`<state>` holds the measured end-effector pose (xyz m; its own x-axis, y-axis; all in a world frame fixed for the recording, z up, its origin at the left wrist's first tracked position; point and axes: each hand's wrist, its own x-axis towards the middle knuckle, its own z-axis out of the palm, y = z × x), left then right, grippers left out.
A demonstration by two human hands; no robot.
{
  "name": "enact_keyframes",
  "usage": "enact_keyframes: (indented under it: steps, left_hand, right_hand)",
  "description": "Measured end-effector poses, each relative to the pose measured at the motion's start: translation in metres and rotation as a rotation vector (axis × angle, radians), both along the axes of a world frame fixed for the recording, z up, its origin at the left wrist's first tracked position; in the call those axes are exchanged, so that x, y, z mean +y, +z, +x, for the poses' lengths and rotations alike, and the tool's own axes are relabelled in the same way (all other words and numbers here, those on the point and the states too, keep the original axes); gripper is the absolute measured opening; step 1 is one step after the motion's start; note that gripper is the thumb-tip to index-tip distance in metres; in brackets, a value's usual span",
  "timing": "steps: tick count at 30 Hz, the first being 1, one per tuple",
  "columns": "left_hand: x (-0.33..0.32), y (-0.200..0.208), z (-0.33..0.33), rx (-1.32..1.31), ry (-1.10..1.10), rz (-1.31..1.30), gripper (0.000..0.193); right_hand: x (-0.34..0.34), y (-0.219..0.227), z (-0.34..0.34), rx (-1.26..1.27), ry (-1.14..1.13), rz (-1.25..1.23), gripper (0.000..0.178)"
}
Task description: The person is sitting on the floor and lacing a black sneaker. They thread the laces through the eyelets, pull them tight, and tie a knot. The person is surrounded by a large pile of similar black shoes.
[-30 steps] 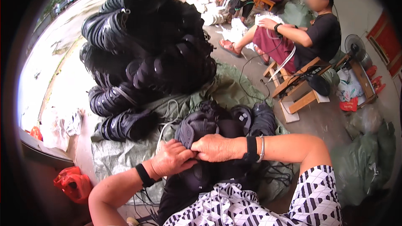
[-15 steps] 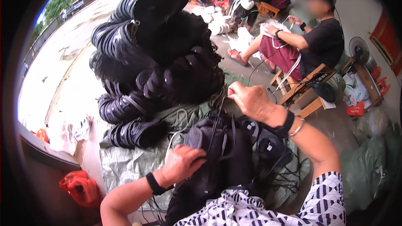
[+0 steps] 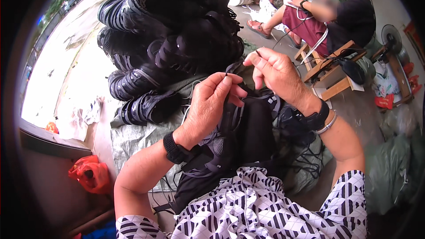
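Observation:
My left hand [image 3: 211, 102] is raised over my lap, thumb and forefinger pinching a thin black shoelace [image 3: 226, 75] whose tip shows above the fingers. Just to its right, my right hand [image 3: 282, 76] is also pinched, and a short dark lace end sticks out at its fingertips. The two hands are close but apart. Below them a black and grey shoe upper [image 3: 217, 147] lies on my dark-clothed lap, partly covered by my left hand and wrist. Whether both lace ends belong to this upper is hidden.
Stacked black shoe uppers [image 3: 177, 44] form a tall pile ahead, on a pale green woven sheet [image 3: 133, 146]. A person in black [image 3: 354, 17] sits at the right by a wooden stool [image 3: 336, 86]. A red plastic bag [image 3: 90, 175] lies left; a fan [image 3: 392, 40] stands right.
My left hand has risen from the lap to beside my right hand, with the lace now at its fingertips. The surroundings have shifted upward in view.

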<state>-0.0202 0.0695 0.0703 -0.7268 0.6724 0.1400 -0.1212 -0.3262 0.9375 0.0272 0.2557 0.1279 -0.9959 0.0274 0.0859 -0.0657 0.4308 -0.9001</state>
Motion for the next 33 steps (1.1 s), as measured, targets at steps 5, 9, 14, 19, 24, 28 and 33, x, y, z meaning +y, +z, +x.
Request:
enact_keyframes:
  steps: [5,9,14,19,24,28,33]
  left_hand:
    - [-0.001,0.003,0.006,-0.135,-0.074,0.075,0.031]
    - [-0.001,0.006,0.014,-0.133,0.001,0.015,0.031]
    - [0.008,0.011,0.019,-0.043,0.120,-0.034,0.029]
    - [-0.008,-0.016,0.016,0.828,0.459,-0.450,0.023]
    - [-0.062,-0.075,0.045,1.031,0.107,-0.852,0.100]
    - [-0.070,-0.097,0.045,1.108,0.153,-0.752,0.100]
    - [-0.069,-0.099,0.046,1.142,0.152,-0.800,0.098]
  right_hand:
    - [-0.001,-0.007,0.003,-0.225,-0.014,-0.413,0.036]
    - [-0.010,-0.020,0.008,-0.202,0.075,-0.548,0.039]
    - [-0.030,-0.024,0.004,-0.088,0.146,-0.661,0.036]
    - [-0.035,-0.019,-0.006,0.013,0.026,-0.668,0.032]
    - [0.011,-0.040,-0.014,-0.200,-0.130,-0.778,0.031]
    - [0.095,0.001,-0.035,-0.179,-0.198,-0.786,0.014]
    - [0.260,0.132,0.033,0.333,-0.236,-0.854,0.015]
